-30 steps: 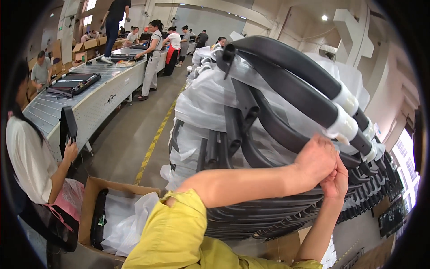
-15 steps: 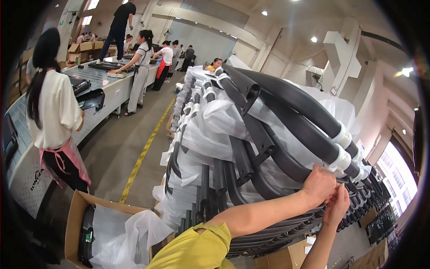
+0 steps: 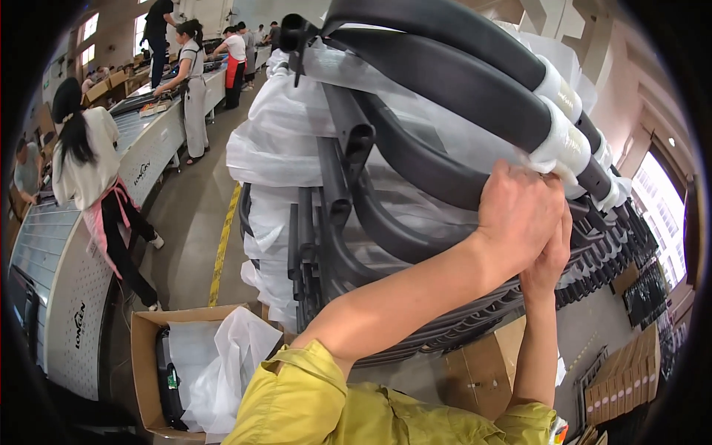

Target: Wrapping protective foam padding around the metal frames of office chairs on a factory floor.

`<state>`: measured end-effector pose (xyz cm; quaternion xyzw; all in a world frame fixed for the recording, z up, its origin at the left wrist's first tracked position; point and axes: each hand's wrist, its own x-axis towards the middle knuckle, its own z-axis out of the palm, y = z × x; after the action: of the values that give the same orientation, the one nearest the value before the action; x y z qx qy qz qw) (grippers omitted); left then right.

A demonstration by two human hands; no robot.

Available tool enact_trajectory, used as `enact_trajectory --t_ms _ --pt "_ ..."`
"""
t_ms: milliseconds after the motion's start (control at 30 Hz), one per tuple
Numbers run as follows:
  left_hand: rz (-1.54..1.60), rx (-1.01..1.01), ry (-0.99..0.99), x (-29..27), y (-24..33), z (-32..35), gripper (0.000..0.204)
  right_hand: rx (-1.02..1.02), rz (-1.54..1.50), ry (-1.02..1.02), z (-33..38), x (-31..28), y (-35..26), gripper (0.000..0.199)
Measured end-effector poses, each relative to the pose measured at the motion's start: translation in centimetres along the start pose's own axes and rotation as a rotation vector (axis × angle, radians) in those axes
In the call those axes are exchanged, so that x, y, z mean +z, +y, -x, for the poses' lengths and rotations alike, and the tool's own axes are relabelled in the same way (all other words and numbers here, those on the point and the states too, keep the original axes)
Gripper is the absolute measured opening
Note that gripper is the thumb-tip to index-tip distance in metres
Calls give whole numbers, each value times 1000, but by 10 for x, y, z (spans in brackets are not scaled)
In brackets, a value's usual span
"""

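Both my hands are close together at the right side of a tall stack of black curved metal tubes (image 3: 423, 159). My left hand (image 3: 513, 204) is closed, its fingers curled under the white foam wrap (image 3: 569, 148) around the upper tubes. Just below and against it is my right hand (image 3: 549, 256), also closed. Whatever the fingers grip is hidden behind the knuckles. Thin white foam sheets (image 3: 278, 126) lie between the tube layers. At the stack's far end, the top tubes meet in an open round tube end (image 3: 293, 33).
An open cardboard box (image 3: 144, 371) at lower left holds a black part and a white foam sheet (image 3: 237, 363). Beyond a yellow floor line (image 3: 225, 245), several people work along a conveyor line (image 3: 137, 170). More cartons (image 3: 623, 371) stand at lower right.
My view has moved closer to the stack and tilted down. My hands have come tighter together, the left now overlapping the right. The person in the pink apron has stepped, legs apart.
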<state>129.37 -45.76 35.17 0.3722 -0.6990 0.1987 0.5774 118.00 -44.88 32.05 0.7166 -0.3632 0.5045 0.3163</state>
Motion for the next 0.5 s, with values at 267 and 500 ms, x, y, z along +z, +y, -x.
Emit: enact_trajectory --t_ms 267,500 --pt "-48 43 40 -5 -5 5 5 -45 -34 -303 -25 -10 18 38" --pt "-45 118 58 -6 4 4 10 -267 2 -15 -68 -73 -25 34"
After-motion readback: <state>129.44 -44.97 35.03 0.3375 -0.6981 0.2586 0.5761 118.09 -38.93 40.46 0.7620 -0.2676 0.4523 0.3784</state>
